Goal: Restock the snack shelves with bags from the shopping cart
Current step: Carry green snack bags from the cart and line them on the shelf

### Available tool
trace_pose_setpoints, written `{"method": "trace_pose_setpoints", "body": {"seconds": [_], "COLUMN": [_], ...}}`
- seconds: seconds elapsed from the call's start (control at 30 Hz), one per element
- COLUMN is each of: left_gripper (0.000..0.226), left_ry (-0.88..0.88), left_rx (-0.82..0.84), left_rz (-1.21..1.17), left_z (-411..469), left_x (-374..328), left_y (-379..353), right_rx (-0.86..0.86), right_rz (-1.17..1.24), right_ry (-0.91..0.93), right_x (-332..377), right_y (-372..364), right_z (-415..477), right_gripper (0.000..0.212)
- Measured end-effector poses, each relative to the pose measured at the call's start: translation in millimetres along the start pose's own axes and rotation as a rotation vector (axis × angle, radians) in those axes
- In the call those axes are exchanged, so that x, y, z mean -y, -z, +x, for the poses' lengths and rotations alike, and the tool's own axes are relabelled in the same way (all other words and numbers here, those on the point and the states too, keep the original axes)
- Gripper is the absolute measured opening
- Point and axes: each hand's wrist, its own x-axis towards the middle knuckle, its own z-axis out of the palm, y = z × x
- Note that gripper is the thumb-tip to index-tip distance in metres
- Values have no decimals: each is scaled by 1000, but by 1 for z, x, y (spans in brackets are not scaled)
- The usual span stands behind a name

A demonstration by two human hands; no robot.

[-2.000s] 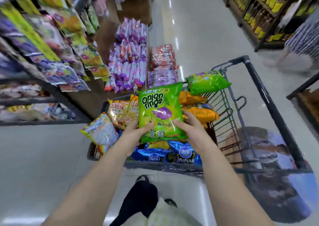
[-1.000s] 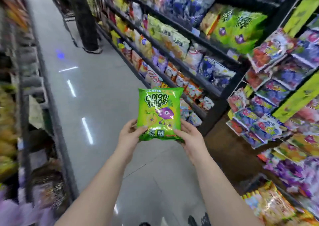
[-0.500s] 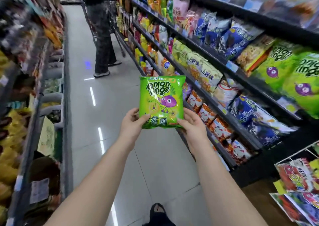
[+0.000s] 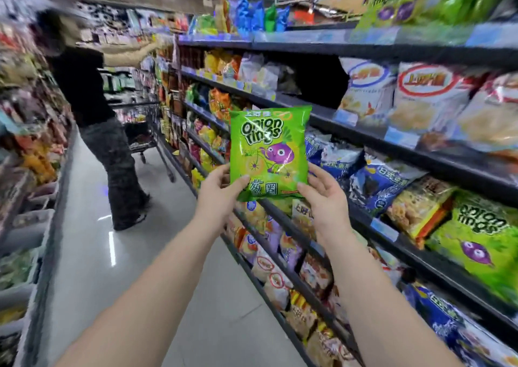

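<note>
The onion rings bag (image 4: 269,153) has been raised higher than half a second ago, and the shelves (image 4: 392,139) are now seen closer, on the right. One bag is held upright in front of the middle shelves. Two grips are closed on it: the left grip (image 4: 221,193) on its lower left corner, the right grip (image 4: 325,198) on its lower right. One matching green bag (image 4: 482,243) is seen on a shelf at far right. One cart (image 4: 140,125) is stood beside another person (image 4: 92,109) down the aisle; its contents cannot be told.
</note>
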Motion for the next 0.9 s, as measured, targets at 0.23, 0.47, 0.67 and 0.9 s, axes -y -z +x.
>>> {"method": "trace_pose_setpoints", "body": {"seconds": [0.23,0.47,0.67,0.9], "left_gripper": [29,42,39,58], "left_ry": [-140,-265,-376,-570], "left_rx": [210,385,424,423], "left_rz": [-30,-155,-277,-299], "left_z": [163,286,352,412], "left_x": [-50,-104,-135,-165], "left_y": [-18,-74,-139,-212], "right_rx": [-141,-281,-343,-412], "right_rz": [-88,-244,-612,-854], "right_ry": [229,448,584,692], "right_x": [42,107,162,206], "right_y": [-57,-75,-60,-32], "right_z": [116,201,268,342], "right_gripper": [40,35,53,62]}}
